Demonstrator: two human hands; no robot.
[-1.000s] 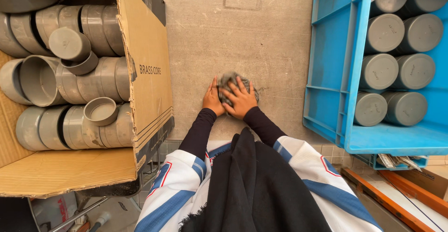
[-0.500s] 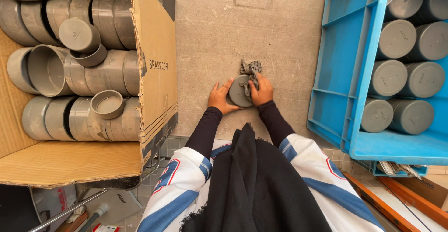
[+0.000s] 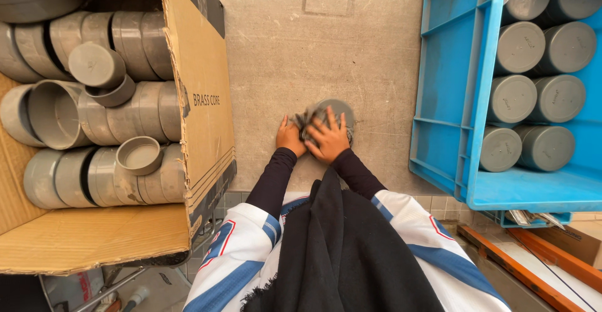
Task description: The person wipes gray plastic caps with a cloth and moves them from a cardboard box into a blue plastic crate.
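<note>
The right hand (image 3: 330, 139) is pressed down, fingers spread, on a grey cloth (image 3: 308, 121) laid over a round grey pipe cap (image 3: 339, 112). The cloth is pinned under the palm, bunched at the cap's left edge. The left hand (image 3: 290, 137) is set just beside it, fingers curled against the cap's left side, steadying it; whether anything is actually gripped there cannot be told, since the cloth and the other hand cover the contact. The cap is seen lying flat on the concrete worktop (image 3: 282, 48), in the middle of the surface, between the two containers and close to the near edge.

Dark sleeves are seen running back from both wrists to a white and blue jacket with a black scarf (image 3: 345, 249) hanging down the front.

To the left, an open cardboard box (image 3: 200, 86) is filled with grey pipe fittings (image 3: 119, 111) stacked on their sides, with a few caps resting loose on top. To the right, a blue plastic crate (image 3: 451, 86) is loaded with grey capped fittings (image 3: 520, 45) stood in neat rows, flat ends up. Both containers are kept well apart from the hands. At lower right, orange bars (image 3: 520, 255) are visible below the worktop's edge.
</note>
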